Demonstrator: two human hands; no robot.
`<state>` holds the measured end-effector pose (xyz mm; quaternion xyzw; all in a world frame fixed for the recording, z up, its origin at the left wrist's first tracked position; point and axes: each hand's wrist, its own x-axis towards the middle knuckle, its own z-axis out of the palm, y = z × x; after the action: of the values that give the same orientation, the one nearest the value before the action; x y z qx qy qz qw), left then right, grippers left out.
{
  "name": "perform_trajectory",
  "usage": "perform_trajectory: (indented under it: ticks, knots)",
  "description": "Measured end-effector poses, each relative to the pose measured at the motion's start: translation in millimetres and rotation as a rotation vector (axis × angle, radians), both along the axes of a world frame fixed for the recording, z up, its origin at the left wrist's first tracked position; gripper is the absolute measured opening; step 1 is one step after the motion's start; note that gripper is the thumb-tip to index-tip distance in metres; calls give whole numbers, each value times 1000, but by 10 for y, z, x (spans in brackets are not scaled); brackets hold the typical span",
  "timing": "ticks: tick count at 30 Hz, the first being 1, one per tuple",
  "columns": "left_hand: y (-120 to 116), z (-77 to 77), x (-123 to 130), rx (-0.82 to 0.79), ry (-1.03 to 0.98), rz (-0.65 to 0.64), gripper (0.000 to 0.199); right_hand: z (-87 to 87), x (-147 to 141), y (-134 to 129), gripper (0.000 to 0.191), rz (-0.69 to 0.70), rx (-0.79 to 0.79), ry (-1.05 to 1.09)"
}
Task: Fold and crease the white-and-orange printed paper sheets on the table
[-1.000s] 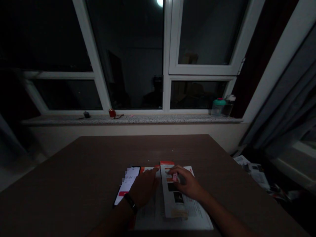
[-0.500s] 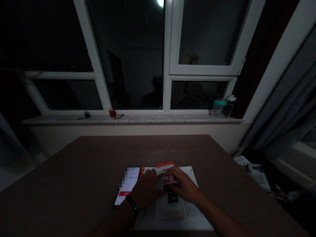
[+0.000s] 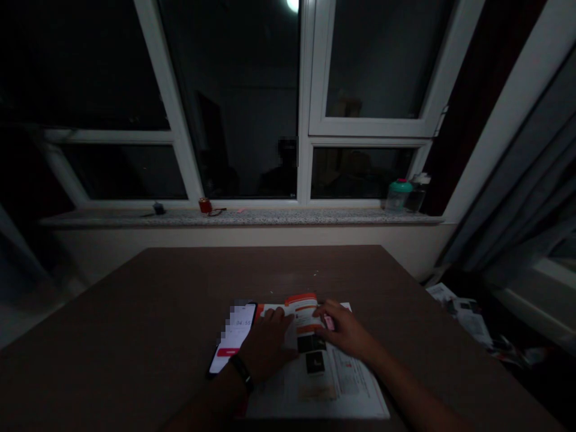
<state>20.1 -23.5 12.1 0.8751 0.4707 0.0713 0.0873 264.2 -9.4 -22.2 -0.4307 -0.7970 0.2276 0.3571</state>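
Note:
A printed magazine (image 3: 360, 393) with white, orange and black areas lies on the table under both hands. One of its pages is folded over into a narrower strip (image 3: 308, 329) with an orange top edge. My left hand (image 3: 270, 342), with a dark band at the wrist, rests flat on the left part, fingers and thumb apart beside the strip. At the strip's right edge, my right hand (image 3: 344, 330) has a small pink object (image 3: 330, 322) in its curled fingers; its kind is unclear. Left of my left hand lies a phone (image 3: 234, 336) with a lit timer screen.
The brown table (image 3: 180, 288) reaches to the wall below a stone windowsill (image 3: 279, 216). On the sill stand a red jar (image 3: 205, 206), a small dark bottle (image 3: 158, 208) and a teal-lidded container (image 3: 399, 195). Papers (image 3: 468, 318) lie low at the right beyond the table edge.
My right hand has moved right across the folded strip to its edge, carrying the pink object, and uncovered more print. My left hand stays almost in place.

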Motion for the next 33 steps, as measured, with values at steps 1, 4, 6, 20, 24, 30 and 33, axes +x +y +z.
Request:
perform_trajectory:
  ticks: [1, 4, 6, 20, 24, 30, 33]
  knots:
    - [-1, 4, 0, 0, 1, 3, 60, -13, -3, 2, 24, -4, -4, -12]
    - [4, 0, -7, 7, 3, 8, 62, -38, -21, 1, 26, -14, -18, -23]
    - [11, -6, -10, 4, 7, 4, 58, -39, -36, -5, 26, -18, -26, -22]
    - [-14, 33, -8, 10, 31, -11, 56, -8, -80, -47, 28, -56, -28, -76]
    - [-7, -4, -13, 22, 31, -12, 59, -37, -81, -30, 29, -66, -17, -76]
    - [4, -33, -17, 8, 29, -3, 61, -52, -90, -19, 31, -61, -17, -90]
    - [9, -43, -21, 12, 15, 1, 61, -40, -96, -32, 30, -61, -19, -104]
